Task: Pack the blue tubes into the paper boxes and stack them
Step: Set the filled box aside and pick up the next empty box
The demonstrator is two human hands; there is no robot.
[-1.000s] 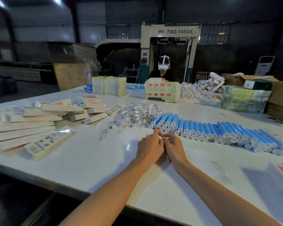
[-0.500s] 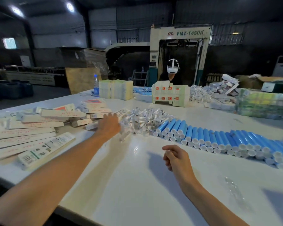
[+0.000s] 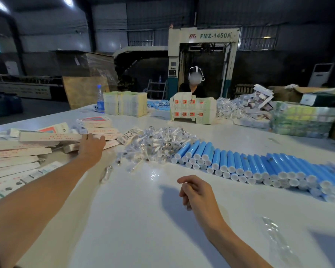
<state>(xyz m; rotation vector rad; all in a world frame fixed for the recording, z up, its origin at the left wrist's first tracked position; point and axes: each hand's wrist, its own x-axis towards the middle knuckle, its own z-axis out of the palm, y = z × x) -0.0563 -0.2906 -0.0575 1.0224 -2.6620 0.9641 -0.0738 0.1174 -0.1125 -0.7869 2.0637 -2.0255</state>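
A long row of blue tubes (image 3: pixel 259 165) with white caps lies across the right half of the white table (image 3: pixel 135 219). Flat paper boxes (image 3: pixel 52 136) are scattered and piled at the left. My left hand (image 3: pixel 91 147) reaches out to this pile, fingers extended over the near boxes; whether it grasps one is hidden. My right hand (image 3: pixel 196 192) hovers over the table's middle, fingers loosely curled, holding nothing, well short of the tubes.
A heap of small clear-wrapped items (image 3: pixel 157 144) lies between boxes and tubes. Stacks of packed boxes (image 3: pixel 125 103), a water bottle (image 3: pixel 100 99) and a person behind a carton stack (image 3: pixel 193 111) occupy the far side. A clear wrapper (image 3: pixel 275 235) lies near right.
My left hand moved from beside my right hand out to the left, onto the box pile. My right hand drew back from the tubes and hangs relaxed.
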